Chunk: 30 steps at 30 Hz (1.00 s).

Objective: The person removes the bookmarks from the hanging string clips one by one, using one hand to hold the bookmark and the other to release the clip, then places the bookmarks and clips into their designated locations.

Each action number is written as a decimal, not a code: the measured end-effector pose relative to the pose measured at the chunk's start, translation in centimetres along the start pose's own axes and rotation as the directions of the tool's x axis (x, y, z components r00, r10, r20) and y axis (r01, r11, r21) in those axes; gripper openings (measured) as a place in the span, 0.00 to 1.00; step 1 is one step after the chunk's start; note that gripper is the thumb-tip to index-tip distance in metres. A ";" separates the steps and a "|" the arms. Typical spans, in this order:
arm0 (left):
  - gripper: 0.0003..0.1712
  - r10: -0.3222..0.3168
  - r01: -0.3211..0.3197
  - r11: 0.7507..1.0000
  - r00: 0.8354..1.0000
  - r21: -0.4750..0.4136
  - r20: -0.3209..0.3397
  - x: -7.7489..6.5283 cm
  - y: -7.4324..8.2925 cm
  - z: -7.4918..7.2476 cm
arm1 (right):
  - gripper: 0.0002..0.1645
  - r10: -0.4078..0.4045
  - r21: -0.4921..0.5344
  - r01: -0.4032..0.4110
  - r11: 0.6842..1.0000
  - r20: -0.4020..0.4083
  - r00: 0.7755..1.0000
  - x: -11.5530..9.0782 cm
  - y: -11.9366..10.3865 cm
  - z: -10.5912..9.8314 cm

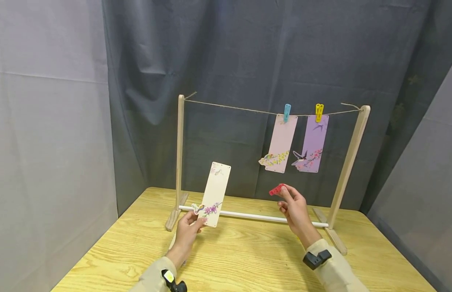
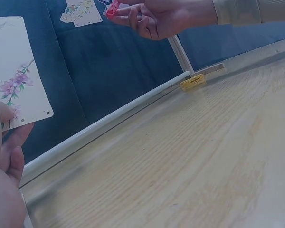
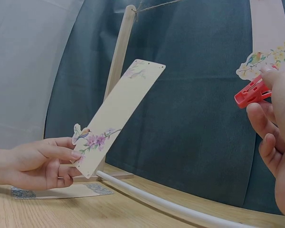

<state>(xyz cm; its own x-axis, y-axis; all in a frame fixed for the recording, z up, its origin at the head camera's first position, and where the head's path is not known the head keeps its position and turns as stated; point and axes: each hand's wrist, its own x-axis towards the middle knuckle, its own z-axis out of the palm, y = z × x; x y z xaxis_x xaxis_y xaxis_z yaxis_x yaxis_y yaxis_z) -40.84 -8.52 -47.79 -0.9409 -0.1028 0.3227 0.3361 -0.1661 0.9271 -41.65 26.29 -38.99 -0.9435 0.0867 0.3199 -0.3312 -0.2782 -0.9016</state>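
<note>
My left hand pinches the lower left corner of a cream bookmark printed with purple flowers and a bird, held tilted above the table. My right hand grips a red clothespin between thumb and fingers, below the hanging cards. From the string hang a pink bookmark under a blue clothespin and a purple bookmark under a yellow clothespin. In the right wrist view the red clothespin shows its handles pressed under the thumb.
A wooden frame has a left post, a right post and a white bar low between them. Another bookmark lies flat on the table near my left hand. A yellow clothespin lies by the right foot.
</note>
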 end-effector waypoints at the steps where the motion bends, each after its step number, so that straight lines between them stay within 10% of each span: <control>1: 0.10 -0.002 0.002 1.000 1.000 0.001 -0.002 0.0 0.0 0.0 | 0.33 -0.002 0.001 0.002 1.000 0.000 1.000 0.0 0.0 0.0; 30: 0.13 -0.019 0.022 0.998 0.998 0.053 -0.053 -0.7 0.2 -1.9 | 0.30 0.014 -0.025 -0.014 1.000 0.013 1.000 -1.0 1.4 -0.4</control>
<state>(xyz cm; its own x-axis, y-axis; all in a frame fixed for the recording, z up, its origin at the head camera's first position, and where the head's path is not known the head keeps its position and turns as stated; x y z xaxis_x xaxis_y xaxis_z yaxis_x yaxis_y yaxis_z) -40.03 -10.35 -48.18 -0.9435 -0.1514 0.2947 0.3131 -0.1165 0.9426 -41.22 26.21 -40.71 -0.9478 0.0700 0.3109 -0.3184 -0.2550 -0.9130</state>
